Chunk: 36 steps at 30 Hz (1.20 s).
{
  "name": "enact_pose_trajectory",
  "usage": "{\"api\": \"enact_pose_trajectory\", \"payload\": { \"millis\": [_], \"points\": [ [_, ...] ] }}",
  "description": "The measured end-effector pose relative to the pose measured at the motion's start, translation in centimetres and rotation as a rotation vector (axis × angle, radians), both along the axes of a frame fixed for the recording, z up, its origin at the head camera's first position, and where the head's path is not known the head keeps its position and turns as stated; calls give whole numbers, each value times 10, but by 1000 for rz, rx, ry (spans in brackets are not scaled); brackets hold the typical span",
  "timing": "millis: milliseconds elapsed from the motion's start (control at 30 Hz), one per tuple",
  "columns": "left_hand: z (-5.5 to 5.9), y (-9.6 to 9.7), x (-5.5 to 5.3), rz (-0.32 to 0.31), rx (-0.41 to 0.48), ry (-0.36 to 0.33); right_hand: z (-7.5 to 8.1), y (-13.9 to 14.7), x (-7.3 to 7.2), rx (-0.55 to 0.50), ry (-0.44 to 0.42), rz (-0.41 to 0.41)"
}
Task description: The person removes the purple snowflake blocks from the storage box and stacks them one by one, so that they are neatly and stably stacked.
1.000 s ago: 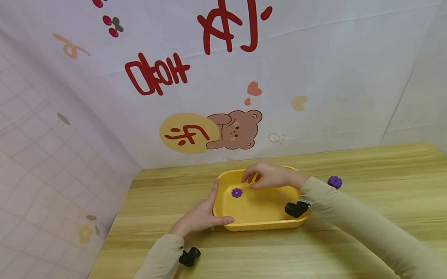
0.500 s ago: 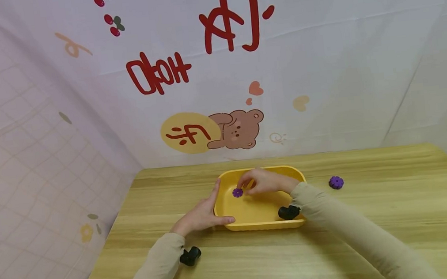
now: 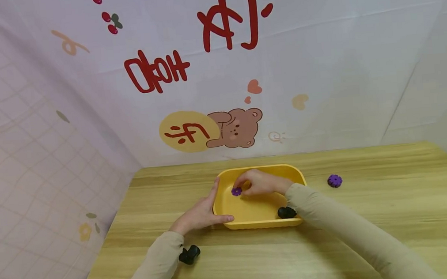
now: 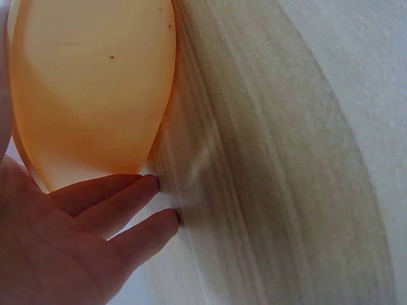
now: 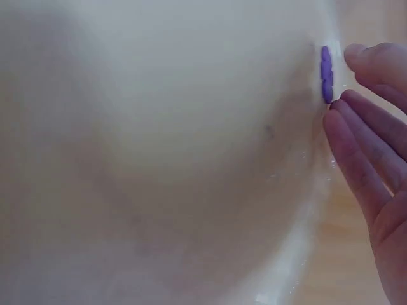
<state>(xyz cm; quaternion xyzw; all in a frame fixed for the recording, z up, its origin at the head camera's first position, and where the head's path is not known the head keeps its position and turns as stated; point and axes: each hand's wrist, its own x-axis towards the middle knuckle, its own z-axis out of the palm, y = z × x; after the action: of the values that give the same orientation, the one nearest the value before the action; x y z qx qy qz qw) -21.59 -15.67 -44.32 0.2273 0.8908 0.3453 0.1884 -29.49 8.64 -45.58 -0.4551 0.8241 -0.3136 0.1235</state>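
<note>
A yellow plastic tray (image 3: 263, 224) stands on the wooden table. My left hand (image 3: 200, 213) steadies its left side, thumb at the front rim and fingers along the left edge; in the left wrist view those fingers (image 4: 121, 197) look nearly straight. Inside the tray, near its left end, is a purple notched, flower-shaped interlocking disc (image 3: 236, 192). My right hand (image 3: 260, 183) reaches down to it with bent fingers. The right wrist view has the disc (image 5: 327, 75) edge-on by the fingertips, one tip very close to it and another a small gap away; contact is unclear.
Right of the tray, on the table (image 3: 393, 213), lies a thicker purple notched piece (image 3: 335, 180), perhaps several discs stacked. A white printed cloth (image 3: 320, 60) hangs behind the table. Black wrist cameras sit at both sleeves, the right one (image 3: 286, 212) over the tray's front rim.
My right hand has moved slightly left and down inside the tray, bringing its fingertips to the purple disc. The left hand has stayed at the tray's left side.
</note>
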Motion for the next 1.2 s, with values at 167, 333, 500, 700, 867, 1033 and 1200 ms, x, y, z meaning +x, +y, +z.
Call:
{"api": "enact_pose_trajectory", "payload": {
  "millis": [167, 333, 500, 700, 867, 1033, 1200],
  "points": [
    [-1, 0, 0, 2, -3, 3, -1, -2, 2, 18, -8, -10],
    [0, 0, 1, 10, 2, -8, -2, -2, 2, 2, -30, -11],
    [0, 0, 2, 13, 8, -6, -6, -3, 2, -12, -46, -3],
    [0, 0, 2, 13, 5, 2, -9, -1, 3, -7, -69, 14],
    [0, 1, 2, 13, 19, -7, -11, -1, 3, -12, -90, 36],
    [0, 1, 2, 11, 10, -9, -13, -1, 3, -9, -94, 41],
    [0, 1, 2, 14, 3, -12, -12, -3, 6, -11, -97, 35]
  ]
}}
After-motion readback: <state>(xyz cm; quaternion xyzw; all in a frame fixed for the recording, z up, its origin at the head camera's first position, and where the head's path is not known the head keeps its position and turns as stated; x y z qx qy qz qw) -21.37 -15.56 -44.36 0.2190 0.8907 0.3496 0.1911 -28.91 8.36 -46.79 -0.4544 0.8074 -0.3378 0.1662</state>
